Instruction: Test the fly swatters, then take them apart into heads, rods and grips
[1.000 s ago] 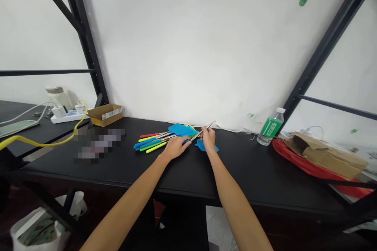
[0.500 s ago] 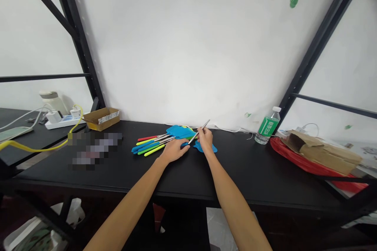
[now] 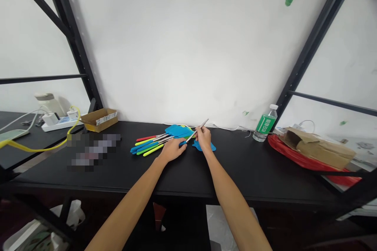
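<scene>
My left hand (image 3: pixel 173 149) is closed on the blue grip of a thin metal rod (image 3: pixel 192 135), which slants up to the right. Further along it, my right hand (image 3: pixel 204 139) pinches the metal part. The rod's tip sticks out above the right fingers. Under and beside my right hand lies a blue, perforated flat head (image 3: pixel 211 147), like a fly swatter's; whether it joins this rod I cannot tell. Left of my hands lies a pile of fly swatters (image 3: pixel 151 144) with red, blue, green and yellow grips and metal shafts. Their blue heads (image 3: pixel 176 130) overlap toward the wall.
On the black table (image 3: pixel 235 168), a green-labelled water bottle (image 3: pixel 265 124) stands at right, near a torn cardboard box (image 3: pixel 319 147) on red plastic (image 3: pixel 284 155). At left are an open cardboard box (image 3: pixel 100 120), a power strip (image 3: pixel 60 124) and a yellow cable (image 3: pixel 38 149).
The view has shifted slightly. Both hands keep their hold on the rod, which now lies at a slightly lower slant. The pile stays as it was.
</scene>
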Motion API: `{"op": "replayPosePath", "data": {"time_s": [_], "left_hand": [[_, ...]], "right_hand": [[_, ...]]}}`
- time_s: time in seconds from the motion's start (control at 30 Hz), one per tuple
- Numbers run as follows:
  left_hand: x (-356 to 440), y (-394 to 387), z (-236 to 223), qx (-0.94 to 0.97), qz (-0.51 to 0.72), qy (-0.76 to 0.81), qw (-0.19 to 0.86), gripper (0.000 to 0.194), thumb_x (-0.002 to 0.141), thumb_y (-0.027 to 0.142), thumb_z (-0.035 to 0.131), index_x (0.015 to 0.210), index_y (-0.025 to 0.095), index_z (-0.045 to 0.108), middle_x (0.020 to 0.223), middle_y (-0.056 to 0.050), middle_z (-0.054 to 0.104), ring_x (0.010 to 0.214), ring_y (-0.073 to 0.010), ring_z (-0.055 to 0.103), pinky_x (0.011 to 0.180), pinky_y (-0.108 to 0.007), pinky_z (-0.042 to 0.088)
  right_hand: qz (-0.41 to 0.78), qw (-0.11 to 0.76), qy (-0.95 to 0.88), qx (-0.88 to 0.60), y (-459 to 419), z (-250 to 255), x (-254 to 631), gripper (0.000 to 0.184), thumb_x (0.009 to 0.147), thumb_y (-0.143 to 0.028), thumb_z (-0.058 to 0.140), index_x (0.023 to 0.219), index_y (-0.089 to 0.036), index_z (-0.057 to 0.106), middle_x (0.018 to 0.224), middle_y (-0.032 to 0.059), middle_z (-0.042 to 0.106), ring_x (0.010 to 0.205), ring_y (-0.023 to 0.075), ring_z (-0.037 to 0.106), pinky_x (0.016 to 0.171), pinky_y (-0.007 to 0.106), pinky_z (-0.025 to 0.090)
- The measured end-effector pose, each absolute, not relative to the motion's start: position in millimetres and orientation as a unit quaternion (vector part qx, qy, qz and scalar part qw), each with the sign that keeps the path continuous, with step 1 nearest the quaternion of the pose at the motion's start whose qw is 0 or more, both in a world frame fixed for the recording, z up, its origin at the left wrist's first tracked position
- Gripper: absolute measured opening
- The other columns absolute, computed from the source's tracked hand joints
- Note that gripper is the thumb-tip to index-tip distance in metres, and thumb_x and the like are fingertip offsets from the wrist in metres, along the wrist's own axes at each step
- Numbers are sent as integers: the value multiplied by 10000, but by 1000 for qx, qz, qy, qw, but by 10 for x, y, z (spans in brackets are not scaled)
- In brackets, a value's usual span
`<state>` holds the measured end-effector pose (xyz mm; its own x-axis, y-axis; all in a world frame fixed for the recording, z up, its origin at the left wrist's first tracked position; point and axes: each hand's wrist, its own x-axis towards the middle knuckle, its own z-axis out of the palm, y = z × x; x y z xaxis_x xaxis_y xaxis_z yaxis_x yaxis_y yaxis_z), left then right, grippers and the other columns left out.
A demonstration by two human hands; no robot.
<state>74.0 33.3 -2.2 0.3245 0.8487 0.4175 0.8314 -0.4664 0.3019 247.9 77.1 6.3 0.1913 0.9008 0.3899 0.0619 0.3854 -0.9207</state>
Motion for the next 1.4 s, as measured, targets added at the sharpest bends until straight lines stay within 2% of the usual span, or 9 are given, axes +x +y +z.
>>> {"op": "replayPosePath", "data": {"time_s": [0.2,0.33,0.47,0.83,1.4], "left_hand": [[738,341,-9,813,298,500,26,303,926,377,475,1056,239,711,947,-45,742,872,-224,658,773,-301,457],[728,395,-46,796,342,498,31,335,925,362,485,1131,201,695,1079,-68,737,974,-243,662,879,-332,469],[719,426,-81,782,361,507,28,357,926,375,496,1146,176,694,1127,-86,727,1030,-266,659,927,-362,471],[706,441,-105,787,347,509,13,390,970,428,447,1158,192,694,1170,-98,717,1076,-264,649,952,-360,467],[704,408,-82,792,348,502,8,382,977,444,440,1095,207,716,1096,-97,735,1027,-259,667,895,-335,470]], "right_hand": [[345,641,-533,-431,820,29,2479,217,839,-383,557,707,-215,594,532,-29,570,409,122,493,442,240,421],[362,641,-526,-426,849,9,2480,234,843,-406,556,737,-205,612,563,-20,599,415,119,511,451,238,432],[362,639,-529,-424,845,5,2477,246,845,-412,567,717,-206,606,570,-14,600,427,119,513,464,239,436],[357,631,-541,-426,840,4,2473,262,836,-422,563,690,-208,593,551,-19,590,417,114,500,455,233,419],[352,624,-559,-418,860,-30,2465,267,836,-424,548,711,-197,611,553,-21,576,421,113,504,455,230,411]]}}
